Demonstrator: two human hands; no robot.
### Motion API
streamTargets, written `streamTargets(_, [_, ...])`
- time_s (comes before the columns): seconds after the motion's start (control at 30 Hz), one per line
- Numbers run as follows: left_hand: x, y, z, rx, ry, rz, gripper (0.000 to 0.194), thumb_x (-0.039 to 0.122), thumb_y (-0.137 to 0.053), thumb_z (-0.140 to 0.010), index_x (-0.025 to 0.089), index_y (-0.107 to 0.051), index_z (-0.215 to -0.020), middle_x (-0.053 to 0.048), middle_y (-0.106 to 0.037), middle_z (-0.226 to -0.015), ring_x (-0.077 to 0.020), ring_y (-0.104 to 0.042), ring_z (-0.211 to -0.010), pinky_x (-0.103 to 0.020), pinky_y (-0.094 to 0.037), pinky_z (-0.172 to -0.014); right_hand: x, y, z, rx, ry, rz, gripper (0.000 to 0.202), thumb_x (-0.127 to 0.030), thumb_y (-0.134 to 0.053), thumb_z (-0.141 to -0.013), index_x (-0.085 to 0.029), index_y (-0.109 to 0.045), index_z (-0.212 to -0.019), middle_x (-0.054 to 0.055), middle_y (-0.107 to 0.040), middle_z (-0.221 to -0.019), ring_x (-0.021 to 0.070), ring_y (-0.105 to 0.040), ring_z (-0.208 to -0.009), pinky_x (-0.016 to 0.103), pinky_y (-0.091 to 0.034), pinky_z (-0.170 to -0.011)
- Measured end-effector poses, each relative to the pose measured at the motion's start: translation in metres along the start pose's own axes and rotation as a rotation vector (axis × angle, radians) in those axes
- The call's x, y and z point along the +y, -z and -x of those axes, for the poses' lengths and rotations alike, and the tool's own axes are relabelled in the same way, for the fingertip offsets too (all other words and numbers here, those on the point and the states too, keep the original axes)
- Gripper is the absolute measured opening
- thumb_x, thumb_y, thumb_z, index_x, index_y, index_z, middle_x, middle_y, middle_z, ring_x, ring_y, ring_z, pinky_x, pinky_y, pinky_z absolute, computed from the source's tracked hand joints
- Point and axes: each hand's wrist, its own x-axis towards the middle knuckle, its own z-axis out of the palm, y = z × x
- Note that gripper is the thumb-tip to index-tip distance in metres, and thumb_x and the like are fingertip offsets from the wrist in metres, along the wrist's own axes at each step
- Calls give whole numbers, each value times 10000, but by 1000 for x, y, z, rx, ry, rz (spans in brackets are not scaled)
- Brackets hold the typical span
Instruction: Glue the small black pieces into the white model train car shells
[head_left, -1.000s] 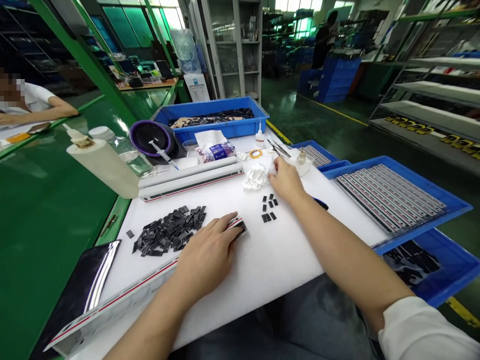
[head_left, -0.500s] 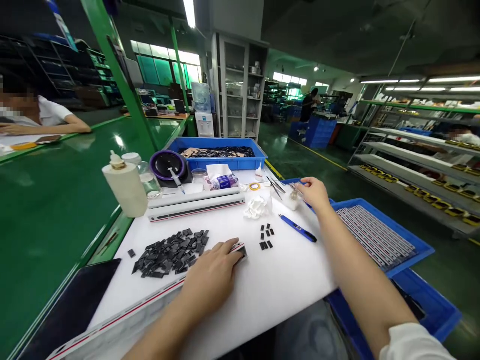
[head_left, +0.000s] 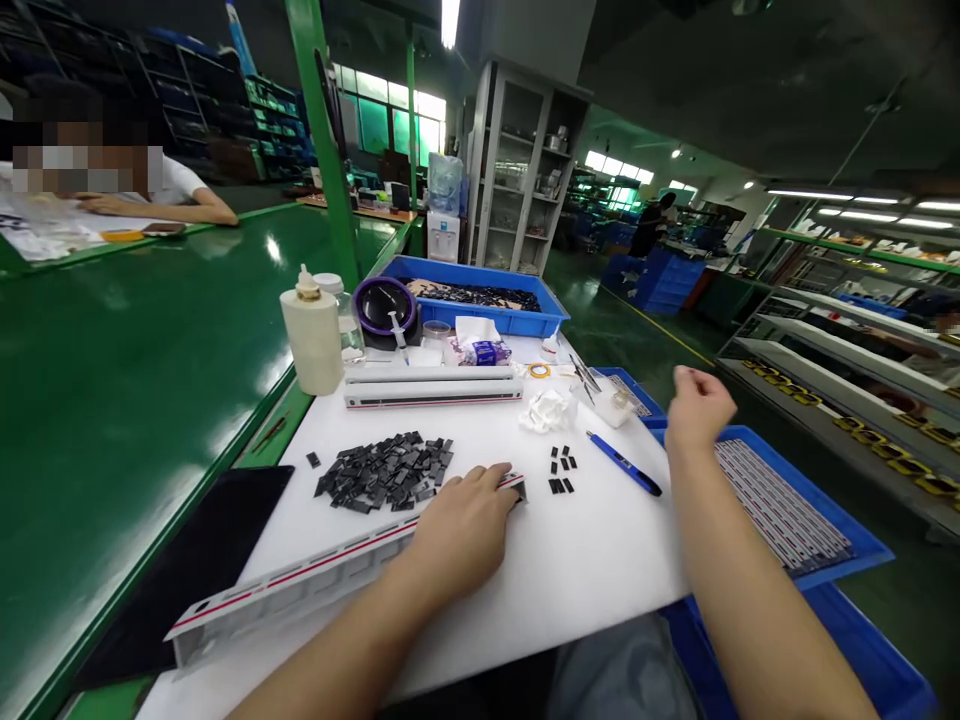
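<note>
My left hand (head_left: 466,530) lies over the far end of a long white channel strip (head_left: 300,580) with a red line, its fingers wrapped across the strip. Beyond that hand is a loose heap of small black rectangular pieces (head_left: 390,472). To its right, several more black pieces (head_left: 561,470) lie in a small group. My right hand (head_left: 699,405) is raised off the right edge of the table, fingers curled together; whatever is in them is hidden. Left of it are a blue pen-like tool (head_left: 622,463) and a small clear dish (head_left: 615,403).
Two white strips (head_left: 435,390) lie behind the heap. Around them stand a cream pump bottle (head_left: 312,340), crumpled tissue (head_left: 547,411) and tweezers (head_left: 583,378). A blue bin (head_left: 480,320) is at the back; a blue tray of strips (head_left: 874,550) sits at right. A co-worker (head_left: 187,190) sits at left.
My right hand has left the small dish and moved right and toward me, fingers now curled. My left hand remains on the strip. The camera view has turned left.
</note>
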Motion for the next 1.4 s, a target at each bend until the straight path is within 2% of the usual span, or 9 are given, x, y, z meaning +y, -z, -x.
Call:
streamTargets(0.07, [0, -1, 0, 2, -11, 5, 397, 143, -392, -893, 233, -677, -1153, -92, -526, -1421, -299, -551, -1204, -485, -497, -927, -16, -4, 20, 80, -46, -117, 377, -590, -477, -854, -277, -409, -656, -98, -188, -467, 111, -137, -394, 284, -191, -354])
streamTargets(0.13, [0, -2, 0, 0, -12, 1, 390, 155, -388, -906, 232, -675, -1158, -91, -523, -1424, -297, -547, -1208, -485, -492, -937, -36, -14, 49, 102, -168, -229, 371, -555, -583, -801, -252, -424, -659, -107, -205, -501, 86, -168, -394, 254, -213, -351])
streamTargets(0.27, [0, -4, -2, -19, 2, -36, 383, 170, -400, -909, 240, -670, -1171, -84, -491, -1457, -293, -546, -1213, -485, -490, -945, -77, -48, 112, 104, -635, -584, 279, -355, -754, -681, -178, -538, -676, -99, -310, -533, 43, -247, -452, 195, -234, -416])
streamTargets(0.33, [-1, -5, -3, -17, -8, -53, 385, 165, -411, -902, 242, -666, -1181, -81, -490, -1459, -290, -544, -1214, -482, -491, -950, -88, -62, 133, 89, -658, -609, 270, -327, -778, -683, -168, -561, -669, -86, -350, -528, 45, -281, -473, 206, -239, -453])
streamTargets(0.43, [-1, -5, -4, -13, -18, -72, 393, 160, -411, -903, 241, -657, -1198, -81, -498, -1450, -287, -549, -1206, -480, -495, -950, -91, -72, 148, -10, -562, -497, 274, -356, -770, -737, -172, -579, -672, -70, -380, -546, 63, -326, -509, 237, -258, -507])
streamTargets(0.67, [2, -1, -2, -17, -31, -101, 400, 156, -411, -901, 243, -653, -1207, -87, -498, -1446, -285, -563, -1190, -478, -511, -926, -92, -73, 152, -130, -479, -304, 272, -370, -728, -784, -173, -594, -655, -88, -260, -532, 80, -262, -533, 267, -267, -559])
streamTargets(1.27, [2, 0, -5, -40, -17, -117, 387, 163, -402, -911, 244, -654, -1194, -80, -478, -1470, -281, -549, -1220, -472, -508, -935, -100, -67, 150, -161, -386, -239, 181, -325, -711, -802, -178, -659, -710, -71, -353, -558, 86, -346, -542, 260, -343, -571])
streamTargets(1.33, [2, 0, -5, -49, -4, -116, 381, 168, -398, -915, 246, -661, -1179, -72, -476, -1474, -278, -548, -1222, -469, -508, -936, -102, -59, 137, -111, -344, -256, 183, -337, -713, -797, -179, -661, -722, -65, -397, -564, 86, -371, -536, 260, -358, -569])
streamTargets(1.4, [1, 0, -6, -55, 5, -111, 382, 171, -396, -916, 255, -664, -1174, -63, -475, -1476, -276, -542, -1231, -471, -501, -949, -100, -47, 112, 43, -257, -247, 194, -366, -712, -790, -183, -660, -752, -63, -427, -567, 87, -381, -519, 257, -351, -541])
